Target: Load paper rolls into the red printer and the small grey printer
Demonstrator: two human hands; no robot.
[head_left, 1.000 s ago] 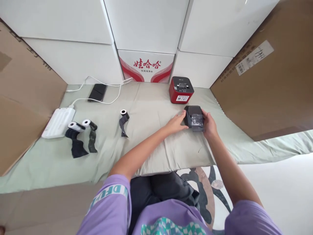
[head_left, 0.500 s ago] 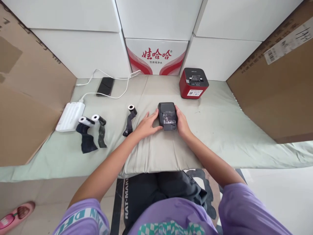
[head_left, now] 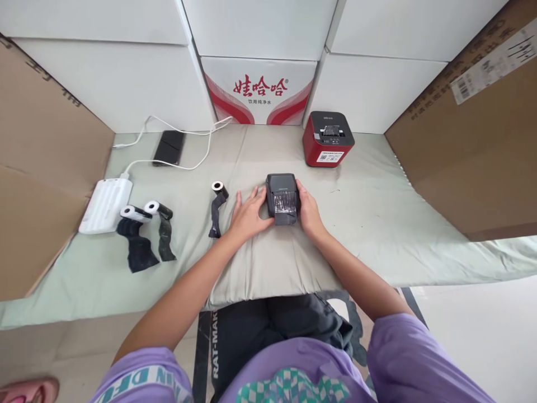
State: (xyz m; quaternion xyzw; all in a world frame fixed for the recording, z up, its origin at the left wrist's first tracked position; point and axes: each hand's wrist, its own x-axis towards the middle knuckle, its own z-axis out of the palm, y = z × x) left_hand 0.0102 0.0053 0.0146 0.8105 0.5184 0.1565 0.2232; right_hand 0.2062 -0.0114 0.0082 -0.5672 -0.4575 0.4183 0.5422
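Between my two hands a small black portable receipt printer [head_left: 282, 182] lies on the cloth-covered table. A dark, creased strip of paper [head_left: 285, 208] hangs over its near side. My left hand [head_left: 250, 217] grips the printer's left side with thumb and index finger, the other fingers spread. Against its right side, my right hand [head_left: 309, 210] holds it with the fingers lying along the edge; part of those fingers is hidden. Left of my left hand stands a small paper roll [head_left: 217, 188] with a dark unrolled tail.
Two more paper rolls [head_left: 158, 209] with dark tails lie further left, near a white power bank [head_left: 106, 205] and its cable. A black phone [head_left: 169, 148] lies behind them. At the back right stands a red and black printer [head_left: 328, 140]. Cardboard boxes [head_left: 478, 151] flank the table.
The view has shifted slightly, so everything sits a little further left. Both hands stay at the printer's sides, with the left fingers spread somewhat wider.
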